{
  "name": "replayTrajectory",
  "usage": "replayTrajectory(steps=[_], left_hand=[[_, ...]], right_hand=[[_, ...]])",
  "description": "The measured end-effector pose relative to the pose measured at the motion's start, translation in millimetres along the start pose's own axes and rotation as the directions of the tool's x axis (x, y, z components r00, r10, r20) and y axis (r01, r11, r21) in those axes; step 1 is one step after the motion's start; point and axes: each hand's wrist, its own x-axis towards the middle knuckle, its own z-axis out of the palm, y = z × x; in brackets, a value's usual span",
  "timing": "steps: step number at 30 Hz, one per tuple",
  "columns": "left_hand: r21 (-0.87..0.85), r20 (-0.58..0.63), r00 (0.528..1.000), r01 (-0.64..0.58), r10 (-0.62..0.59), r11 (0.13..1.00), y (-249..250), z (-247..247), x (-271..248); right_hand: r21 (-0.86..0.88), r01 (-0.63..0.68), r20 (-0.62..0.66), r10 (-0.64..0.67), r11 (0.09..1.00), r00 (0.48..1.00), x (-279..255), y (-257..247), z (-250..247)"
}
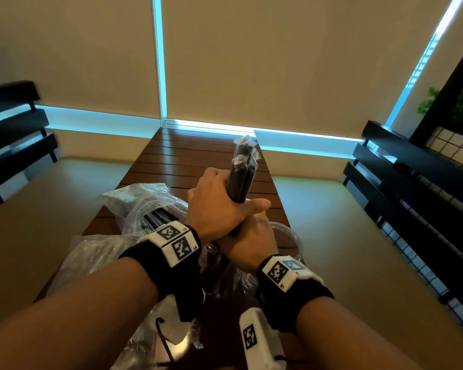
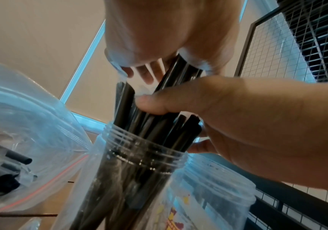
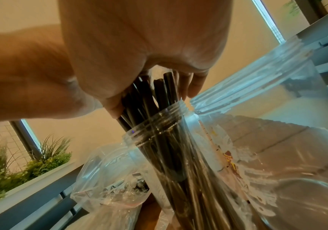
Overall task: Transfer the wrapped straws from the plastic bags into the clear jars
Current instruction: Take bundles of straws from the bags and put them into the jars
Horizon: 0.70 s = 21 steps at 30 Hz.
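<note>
A bundle of black wrapped straws [image 1: 240, 180] stands upright with its lower ends inside a narrow clear jar [image 2: 145, 157]. My left hand [image 1: 217, 206] grips the bundle higher up. My right hand [image 1: 249, 241] grips it just below, right above the jar's threaded mouth [image 3: 155, 124]. Clear wrapper ends stick out at the bundle's top. In the head view both hands mostly hide the jar. A clear zip bag [image 1: 150, 206] holding more black straws [image 2: 19, 157] lies to the left. A wider clear jar [image 2: 228, 194] stands to the right of the narrow one.
The slatted wooden table [image 1: 198, 156] runs away from me toward the window blinds. A crumpled plastic bag [image 1: 96, 257] lies at the near left. Dark benches flank the table, and a wire grid with green plants [image 3: 21, 168] sits on the right.
</note>
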Motion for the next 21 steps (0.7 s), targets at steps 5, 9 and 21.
replayTrajectory(steps=[5, 9, 21], left_hand=[[-0.192, -0.042, 0.998, -0.055, 0.047, 0.980, 0.4, -9.7, 7.1], [-0.170, -0.089, 0.988, -0.143, 0.129, 0.975, 10.7, -20.2, 6.6], [0.174, -0.135, 0.880, -0.431, 0.455, 0.885, -0.3, -26.1, -5.1]], right_hand=[[0.005, -0.026, -0.005, 0.026, 1.000, 1.000, -11.5, -5.5, -10.9], [0.003, -0.056, -0.020, 0.056, 0.998, 0.998, -10.8, -9.4, -10.3], [0.002, -0.082, -0.002, 0.082, 0.997, 0.997, -12.5, -11.5, -7.1]])
